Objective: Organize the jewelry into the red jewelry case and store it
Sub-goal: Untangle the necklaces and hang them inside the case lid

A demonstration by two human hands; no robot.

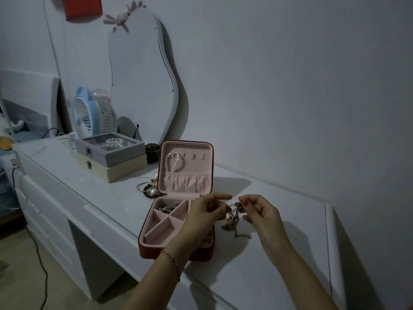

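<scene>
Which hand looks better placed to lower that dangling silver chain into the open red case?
Probably the left hand: it hovers directly over the pink-lined red jewelry case, pinching the silver charm chain. The right hand pinches it too, but beside the case.

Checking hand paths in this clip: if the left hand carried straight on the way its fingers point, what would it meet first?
Probably the right hand: the left hand points rightward across the dangling silver charm chain both pinch. Depth unclear.

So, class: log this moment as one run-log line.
case: open | left hand: pinching chain | right hand: pinching chain | pearls: in lid
</scene>
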